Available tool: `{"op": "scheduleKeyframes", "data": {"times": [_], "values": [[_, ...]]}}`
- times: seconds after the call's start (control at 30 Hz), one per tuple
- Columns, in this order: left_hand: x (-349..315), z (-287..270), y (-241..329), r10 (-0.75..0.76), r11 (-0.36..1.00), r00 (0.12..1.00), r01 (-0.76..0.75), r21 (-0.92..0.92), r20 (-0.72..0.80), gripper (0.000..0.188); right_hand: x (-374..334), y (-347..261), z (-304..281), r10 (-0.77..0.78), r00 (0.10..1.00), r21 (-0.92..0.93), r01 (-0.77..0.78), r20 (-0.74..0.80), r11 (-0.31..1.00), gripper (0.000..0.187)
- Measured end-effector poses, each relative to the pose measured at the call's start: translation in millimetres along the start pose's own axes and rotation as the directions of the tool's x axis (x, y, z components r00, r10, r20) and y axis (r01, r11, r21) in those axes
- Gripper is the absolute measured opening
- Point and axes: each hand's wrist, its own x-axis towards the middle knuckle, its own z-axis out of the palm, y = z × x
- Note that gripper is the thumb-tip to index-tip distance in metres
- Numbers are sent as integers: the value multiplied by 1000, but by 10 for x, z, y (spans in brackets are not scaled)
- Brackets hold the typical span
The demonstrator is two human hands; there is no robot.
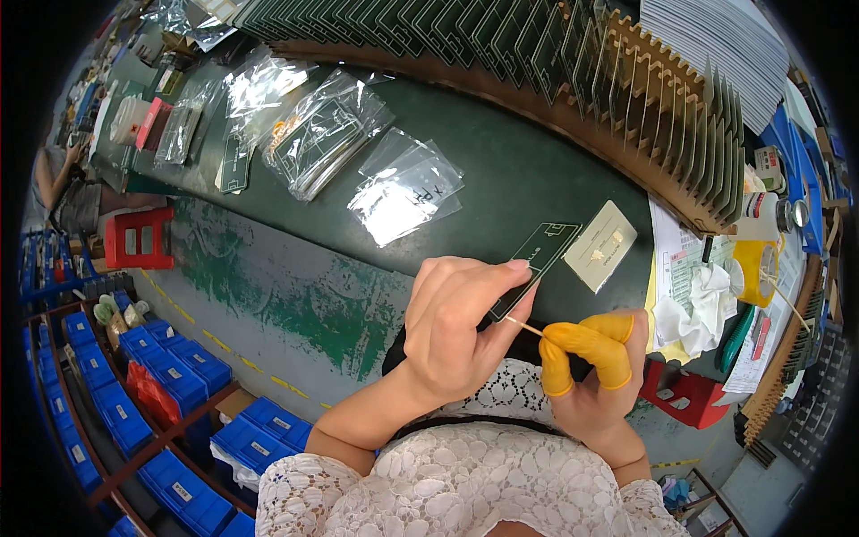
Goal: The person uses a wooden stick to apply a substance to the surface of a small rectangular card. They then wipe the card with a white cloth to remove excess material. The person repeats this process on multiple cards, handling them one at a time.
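Observation:
My left hand (456,327) pinches a thin dark green rectangular plate (548,253) with pale outline markings, tilted above the table edge. In my right hand (598,371), with yellow finger cots on several fingers, a thin wooden stick (524,327) is gripped between thumb and forefinger. The stick's far end meets the plate's lower corner beside my left fingers; whether it touches cannot be made out. A pale gold card-like plate (601,246) lies on the table just right of the dark one.
On the green table (429,107), a long rack (617,148) holds many upright dark plates. Clear plastic bags (407,186) and a bagged stack of plates (322,134) lie left. Crumpled tissue (696,309), yellow tape (759,271) and a white bottle (759,215) stand right. Blue bins (183,488) are lower left.

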Motion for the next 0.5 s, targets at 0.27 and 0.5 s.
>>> {"op": "scheduleKeyframes", "data": {"times": [0.27, 0.5], "values": [[18, -19, 20, -10, 999, 999, 8, 43, 46, 55, 4, -6, -2, -15, 1000, 8, 15, 26, 1000, 37], [14, -9, 13, -13, 998, 999, 10, 59, 52, 57, 12, -20, -5, -23, 999, 0, 23, 30, 1000, 36]]}}
